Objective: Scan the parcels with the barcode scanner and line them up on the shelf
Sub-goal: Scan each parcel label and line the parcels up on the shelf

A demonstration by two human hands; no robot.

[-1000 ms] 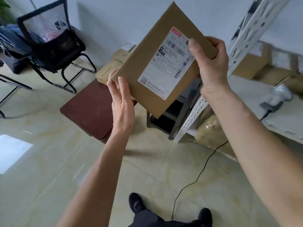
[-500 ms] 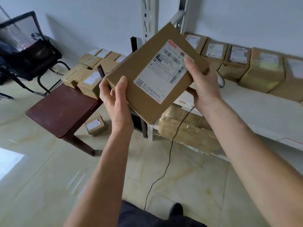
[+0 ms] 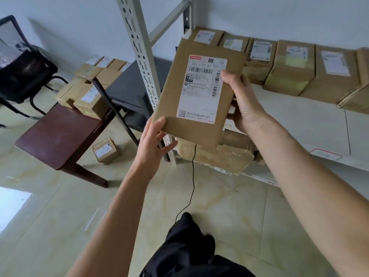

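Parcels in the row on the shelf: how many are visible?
6, left to right along the shelf: first, second, third, fourth, fifth, sixth, cut off. Held parcel may hide others.

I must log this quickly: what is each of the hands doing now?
Left hand: holds the lower corner of the flat brown cardboard parcel.
Right hand: grips the same parcel's right edge.

White shelf point(image 3: 311, 124): parcel row point(image 3: 289, 66) along back edge.
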